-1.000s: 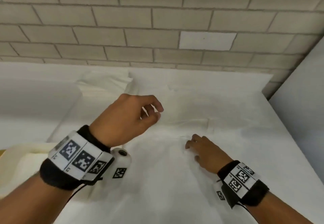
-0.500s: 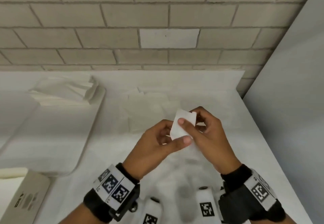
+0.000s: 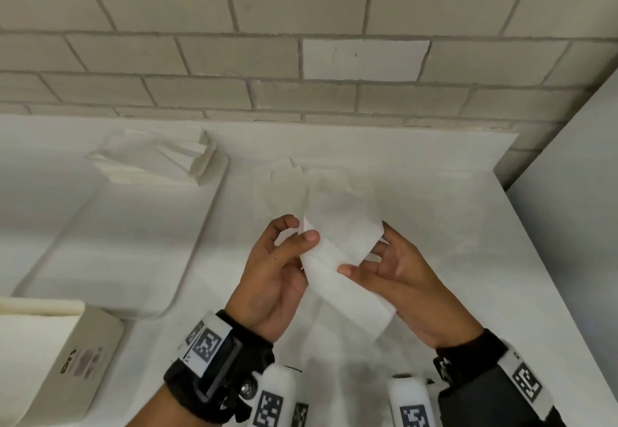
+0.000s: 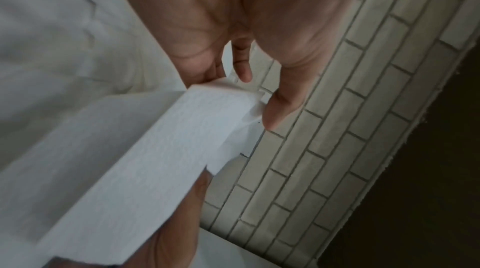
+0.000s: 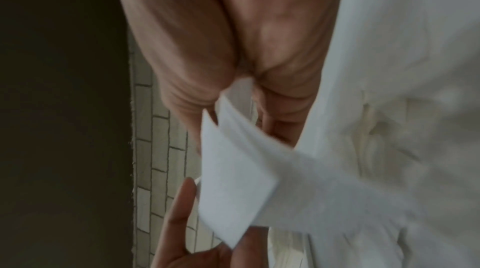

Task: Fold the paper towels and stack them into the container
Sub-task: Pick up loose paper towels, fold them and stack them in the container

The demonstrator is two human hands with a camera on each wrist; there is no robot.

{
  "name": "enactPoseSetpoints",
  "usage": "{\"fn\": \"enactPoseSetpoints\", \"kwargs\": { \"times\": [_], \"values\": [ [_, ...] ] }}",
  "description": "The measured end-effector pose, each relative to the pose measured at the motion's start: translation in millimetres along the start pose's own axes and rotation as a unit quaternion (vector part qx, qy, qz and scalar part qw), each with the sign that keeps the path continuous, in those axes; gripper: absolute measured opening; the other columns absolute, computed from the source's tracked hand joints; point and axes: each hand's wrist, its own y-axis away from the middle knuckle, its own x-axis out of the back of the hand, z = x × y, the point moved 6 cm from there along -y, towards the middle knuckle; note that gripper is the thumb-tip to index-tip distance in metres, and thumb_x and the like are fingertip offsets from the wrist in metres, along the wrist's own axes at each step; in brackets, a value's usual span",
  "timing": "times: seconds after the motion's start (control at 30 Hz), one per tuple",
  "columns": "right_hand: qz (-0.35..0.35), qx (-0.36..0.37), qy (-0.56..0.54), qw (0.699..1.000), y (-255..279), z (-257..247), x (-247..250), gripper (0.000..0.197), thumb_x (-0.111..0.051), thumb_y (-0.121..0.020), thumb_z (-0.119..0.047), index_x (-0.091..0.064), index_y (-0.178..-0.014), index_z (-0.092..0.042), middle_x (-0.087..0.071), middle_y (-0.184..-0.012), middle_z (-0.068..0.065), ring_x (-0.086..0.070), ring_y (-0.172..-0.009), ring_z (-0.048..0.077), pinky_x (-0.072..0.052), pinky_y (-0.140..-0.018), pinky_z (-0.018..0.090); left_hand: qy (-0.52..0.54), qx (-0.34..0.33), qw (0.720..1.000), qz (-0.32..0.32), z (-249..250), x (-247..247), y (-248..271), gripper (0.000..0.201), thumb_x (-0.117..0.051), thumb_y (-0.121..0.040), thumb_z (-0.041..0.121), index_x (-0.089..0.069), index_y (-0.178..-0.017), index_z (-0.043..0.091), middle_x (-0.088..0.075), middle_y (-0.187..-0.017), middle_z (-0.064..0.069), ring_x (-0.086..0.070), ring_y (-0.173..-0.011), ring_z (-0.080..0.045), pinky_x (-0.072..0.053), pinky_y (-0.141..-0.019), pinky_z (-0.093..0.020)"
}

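A white paper towel (image 3: pixel 351 292) hangs as a folded strip above the table between both hands. My left hand (image 3: pixel 302 229) pinches its upper left corner with thumb and fingers. My right hand (image 3: pixel 366 249) holds the right side, thumb on top and fingers behind. The left wrist view shows the towel (image 4: pixel 155 149) pinched at its corner by the left hand (image 4: pixel 246 96). The blurred right wrist view shows the towel (image 5: pixel 233 180) running into the right hand's grip. A shallow white container (image 3: pixel 117 242) lies to the left, with a stack of folded towels (image 3: pixel 157 162) at its far end.
More flat paper towels (image 3: pixel 291 189) lie on the white table (image 3: pixel 468 259) beyond the hands. A cardboard box (image 3: pixel 67 359) stands at the near left. A brick wall (image 3: pixel 301 58) closes the back and a grey panel (image 3: pixel 575 192) the right.
A second ago the hands were apart and held nothing. Half a second ago both pinched a small folded piece; now the towel is spread out longer between them.
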Motion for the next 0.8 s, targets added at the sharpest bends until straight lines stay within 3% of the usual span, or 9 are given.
{"fn": "enactPoseSetpoints", "kwargs": {
  "times": [0.1,0.2,0.37,0.43,0.5,0.57,0.67,0.73,0.8],
  "values": [
    [0.035,0.007,0.028,0.999,7.9,-0.2,7.7,0.067,-0.079,-0.075,-0.007,-0.051,-0.132,-0.029,-0.066,-0.116,0.006,-0.07,-0.092,0.026,-0.057,-0.083,0.034,0.021,0.001,1.0,-0.013,-9.5,3.1,5.2,0.06,-0.078,-0.073,0.007,-0.054,-0.127,0.005,-0.064,-0.117,-0.021,-0.064,-0.106,-0.033,-0.058,-0.089,-0.043],
    [0.07,0.028,0.07,0.995,19.8,-5.1,12.7,0.063,-0.08,-0.074,-0.014,-0.053,-0.127,-0.034,-0.066,-0.104,0.004,-0.066,-0.081,0.017,-0.055,-0.078,0.027,-0.023,-0.046,0.998,0.038,-3.2,7.3,4.8,0.055,-0.081,-0.075,-0.003,-0.055,-0.121,0.012,-0.071,-0.1,-0.012,-0.07,-0.093,-0.025,-0.06,-0.074,-0.033],
    [0.091,0.12,0.276,0.949,35.1,-26.1,8.6,0.019,-0.073,-0.088,-0.018,-0.07,-0.1,-0.032,-0.067,-0.089,-0.007,-0.066,-0.091,0.014,-0.052,-0.088,0.024,-0.193,-0.101,0.962,0.166,9.3,25.8,1.9,0.087,-0.095,-0.053,0.027,-0.049,-0.126,0.032,-0.061,-0.127,-0.002,-0.066,-0.106,-0.012,-0.054,-0.082,-0.026],
    [0.045,0.132,0.387,0.912,36.9,-34.4,0.4,0.018,-0.066,-0.093,-0.017,-0.071,-0.095,-0.034,-0.063,-0.095,-0.011,-0.063,-0.098,0.011,-0.05,-0.089,0.023,-0.38,-0.245,0.875,0.174,34.8,20.3,14.4,0.095,-0.088,-0.052,0.045,-0.042,-0.134,0.038,-0.049,-0.139,0.007,-0.054,-0.124,-0.01,-0.049,-0.098,-0.029],
    [-0.02,0.119,0.446,0.887,35.5,-38.3,-7.2,0.021,-0.061,-0.096,-0.018,-0.072,-0.097,-0.036,-0.058,-0.097,-0.012,-0.061,-0.099,0.009,-0.049,-0.089,0.023,-0.567,-0.362,0.74,0.013,39.3,-13.0,27.1,0.085,-0.081,-0.064,0.045,-0.044,-0.138,0.029,-0.047,-0.143,0.008,-0.045,-0.135,-0.013,-0.04,-0.11,-0.034],
    [-0.068,0.112,0.464,0.876,32.7,-40.8,-11.5,0.02,-0.061,-0.097,-0.02,-0.071,-0.1,-0.037,-0.057,-0.098,-0.012,-0.062,-0.098,0.009,-0.05,-0.089,0.024,-0.653,-0.294,0.685,-0.135,19.7,-33.1,31.1,0.064,-0.08,-0.072,0.044,-0.054,-0.129,0.032,-0.061,-0.126,0.018,-0.057,-0.121,-0.005,-0.047,-0.102,-0.034],
    [-0.035,0.131,0.425,0.895,27.1,-48.5,-11.3,0.02,-0.068,-0.093,-0.021,-0.069,-0.102,-0.038,-0.061,-0.097,-0.011,-0.063,-0.088,0.011,-0.048,-0.076,0.018,-0.667,-0.207,0.7,-0.15,9.6,-30.2,26.7,0.029,-0.077,-0.081,0.05,-0.064,-0.101,0.033,-0.069,-0.078,0.016,-0.063,-0.069,-0.006,-0.053,-0.067,-0.032],
    [-0.002,0.124,0.371,0.92,22.4,-50.0,-7.3,0.028,-0.073,-0.088,-0.024,-0.065,-0.11,-0.04,-0.063,-0.097,-0.009,-0.064,-0.085,0.011,-0.048,-0.073,0.018,-0.632,-0.185,0.744,-0.114,13.4,-20.0,23.0,0.03,-0.076,-0.082,0.054,-0.068,-0.081,0.025,-0.067,-0.068,0.005,-0.059,-0.059,-0.012,-0.047,-0.059,-0.031],
    [-0.02,0.079,0.346,0.935,13.3,-43.7,-5.3,0.043,-0.079,-0.081,-0.03,-0.059,-0.118,-0.041,-0.067,-0.099,-0.007,-0.066,-0.096,0.011,-0.053,-0.086,0.028,-0.578,-0.163,0.796,-0.074,14.1,-7.1,23.2,0.041,-0.076,-0.079,0.058,-0.064,-0.071,0.019,-0.066,-0.064,-0.004,-0.061,-0.06,-0.024,-0.045,-0.054,-0.036]
  ]
}}
